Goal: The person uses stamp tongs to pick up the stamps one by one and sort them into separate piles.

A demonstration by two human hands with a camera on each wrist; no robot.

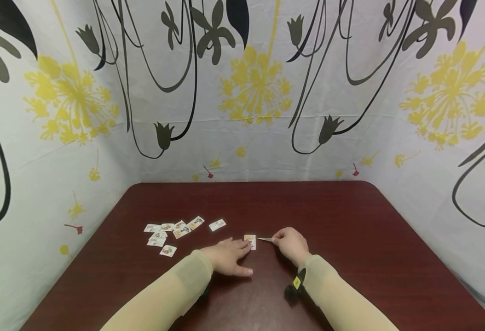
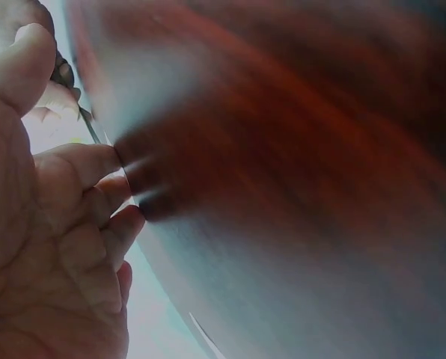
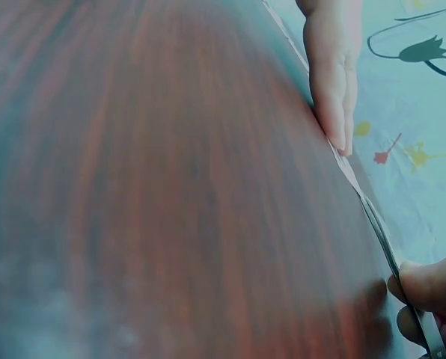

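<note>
Near the middle of the table, a small picture card (image 1: 250,238) lies flat, partly covered by the fingertips of my left hand (image 1: 229,256). That hand is spread with fairly straight fingers, and the left wrist view shows its fingertips (image 2: 137,213) resting at the table surface. My right hand (image 1: 293,244) pinches thin metal tweezers (image 3: 380,228) between thumb and finger. Their tips reach to the card's right edge; whether they grip it I cannot tell.
Several small picture cards (image 1: 181,230) lie in a loose, partly overlapping group on the left of the dark red table (image 1: 308,207). One card (image 1: 217,225) lies apart behind my left hand, another (image 1: 168,250) nearer the front. Patterned curtains (image 1: 259,151) surround the table.
</note>
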